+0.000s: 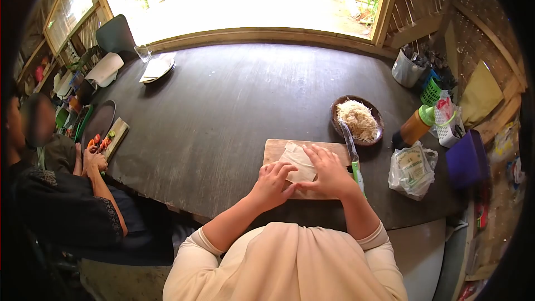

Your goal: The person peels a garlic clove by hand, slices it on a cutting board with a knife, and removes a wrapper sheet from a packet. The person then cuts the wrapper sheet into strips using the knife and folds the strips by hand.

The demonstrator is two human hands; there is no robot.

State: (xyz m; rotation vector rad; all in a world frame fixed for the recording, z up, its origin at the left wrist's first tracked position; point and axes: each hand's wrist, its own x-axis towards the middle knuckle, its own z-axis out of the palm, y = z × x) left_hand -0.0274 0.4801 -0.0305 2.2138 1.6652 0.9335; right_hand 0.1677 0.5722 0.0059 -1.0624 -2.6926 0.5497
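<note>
A thin, pale sheet, like a pastry wrapper (298, 161), lies on a wooden cutting board (275, 150) at the table's near edge. My left hand (271, 185) rests over its left side, fingers bent and apart. On the right side, my right hand (329, 174) spreads its fingers across the sheet. Both thumbs come close together at the near edge of the sheet, with a gap between them and the fingers. A knife with a green handle (358, 176) lies along the board's right end, its blade tip against a brown bowl (336, 124) of pale shredded food (358, 118).
Right of the board are a plastic bag (413, 171), a green-capped bottle (415, 126), baskets and a purple container (467, 159). At left, a co-worker's hands (95, 161) are at a narrow board (118, 139) with red pieces. Plates (158, 68) and a glass (143, 53) stand at the back.
</note>
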